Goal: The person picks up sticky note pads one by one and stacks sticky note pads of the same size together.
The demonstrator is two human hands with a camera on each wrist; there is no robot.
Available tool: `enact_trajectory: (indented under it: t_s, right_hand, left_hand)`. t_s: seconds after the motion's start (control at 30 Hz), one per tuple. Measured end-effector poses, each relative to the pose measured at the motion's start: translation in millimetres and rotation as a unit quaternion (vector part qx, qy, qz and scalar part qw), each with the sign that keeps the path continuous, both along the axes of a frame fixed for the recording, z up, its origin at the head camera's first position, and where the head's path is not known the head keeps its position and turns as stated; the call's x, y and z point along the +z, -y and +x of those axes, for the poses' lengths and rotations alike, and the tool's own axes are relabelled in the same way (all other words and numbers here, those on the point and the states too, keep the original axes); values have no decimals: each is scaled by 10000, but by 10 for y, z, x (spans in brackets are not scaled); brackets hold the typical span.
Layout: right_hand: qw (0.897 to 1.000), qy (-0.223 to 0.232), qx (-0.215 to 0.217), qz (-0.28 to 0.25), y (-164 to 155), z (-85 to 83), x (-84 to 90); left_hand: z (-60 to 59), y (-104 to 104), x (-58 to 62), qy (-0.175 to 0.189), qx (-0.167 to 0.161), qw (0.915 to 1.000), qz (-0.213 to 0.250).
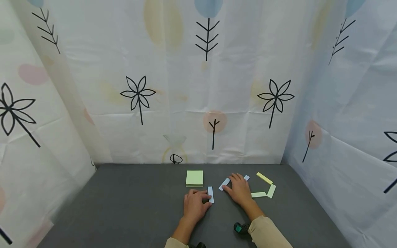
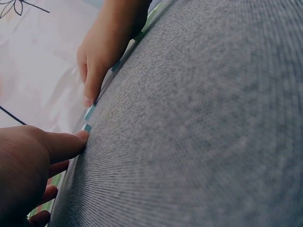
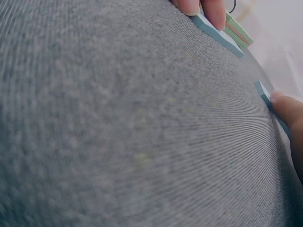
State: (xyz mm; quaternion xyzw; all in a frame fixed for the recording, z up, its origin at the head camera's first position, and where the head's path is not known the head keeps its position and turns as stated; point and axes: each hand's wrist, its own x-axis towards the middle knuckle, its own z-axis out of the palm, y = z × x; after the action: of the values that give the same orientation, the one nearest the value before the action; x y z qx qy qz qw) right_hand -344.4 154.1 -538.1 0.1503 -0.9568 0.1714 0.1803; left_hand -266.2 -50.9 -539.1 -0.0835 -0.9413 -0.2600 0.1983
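My left hand (image 1: pixel 194 206) rests by a small pale blue strip (image 1: pixel 211 193), its thumb and a finger at the strip's near end and left edge. Farther right, my right hand (image 1: pixel 241 189) has its thumb on a second slanted blue strip (image 1: pixel 224 184), with the index fingertip near its far end. The right wrist view shows the thumb against this strip (image 3: pixel 261 90), and left fingers on the other thick strip (image 3: pixel 220 35). Another blue strip (image 1: pixel 246 177) pokes out beyond the right hand, partly hidden by it. A square light green sticky-note pad (image 1: pixel 194 178) lies beyond the left hand.
Right of the right hand lie a yellow strip (image 1: pixel 264 178) and two pale green strips, one slanted (image 1: pixel 271 191) and one level (image 1: pixel 258 195). A dark device with a teal face (image 1: pixel 241 227) is by the right sleeve. Patterned curtains surround the grey table (image 1: pixel 130 206).
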Motion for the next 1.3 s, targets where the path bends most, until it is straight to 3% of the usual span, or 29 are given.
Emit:
enact_trajectory:
  t_s: [0.2, 0.57, 0.87, 1.13, 1.3]
  right_hand:
    - [9998, 157, -82, -46, 5, -7, 10]
    - [9953, 146, 38, -956, 96, -40, 58]
    - [9796, 391, 150, -1967, 218, 50, 80]
    - [9675, 577, 460, -2418, 284, 80, 125]
    - [9487, 896, 567, -2978, 313, 60, 193]
  left_hand:
    - [-11, 0, -22, 14, 17, 10000, -16]
    - [-2, -9, -10, 58, 9, 10000, 49]
    - [-11, -5, -24, 54, 8, 10000, 83]
    - [-9, -11, -23, -9, 66, 9999, 123]
    - [-8, -9, -11, 13, 52, 10000, 62]
